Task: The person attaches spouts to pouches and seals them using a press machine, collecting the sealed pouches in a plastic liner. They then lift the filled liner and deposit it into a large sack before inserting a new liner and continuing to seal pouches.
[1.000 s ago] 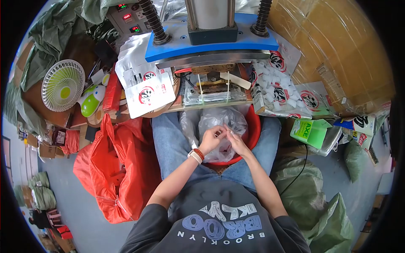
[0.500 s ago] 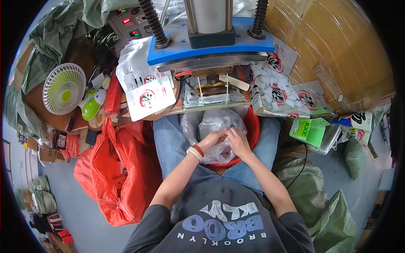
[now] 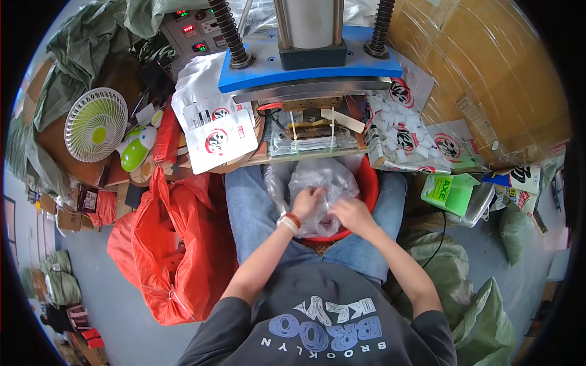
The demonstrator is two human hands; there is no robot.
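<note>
Cluttered indoor workshop seen from above, smooth grey floor (image 3: 116,274) around the edges; clock directions counted from the red basin (image 3: 371,189). At 2 o'clock, a large taped cardboard box (image 3: 488,73). Across 12 o'clock, a crowded worktop (image 3: 345,152) with a bare front edge, carrying a press (image 3: 311,58) with a blue plate and spring-wrapped posts. At 8 o'clock, an open red sack (image 3: 162,256); at 4 o'clock, crumpled green sacks (image 3: 485,323).

In the middle, the basin between two denim knees, and inside it a clear plastic bag (image 3: 323,175), wrinkled, with bulky folds toward 12 o'clock; opening and long axis impossible to make out in the crumple. At 2 o'clock, nearer than the box, a heap of small white pieces (image 3: 390,125). At 10 o'clock, printed silver-white pouches (image 3: 213,146) and, farther out, a white-and-green fan (image 3: 96,125).

Over the bag, left hand (image 3: 304,206) at 9 o'clock, right hand (image 3: 355,216) at 4 o'clock, near each other but apart. Left fingers curled narrow, tips close together; right fingers bent inward and blurred. Cannot tell, for either hand, about anything pinched between the tips.
</note>
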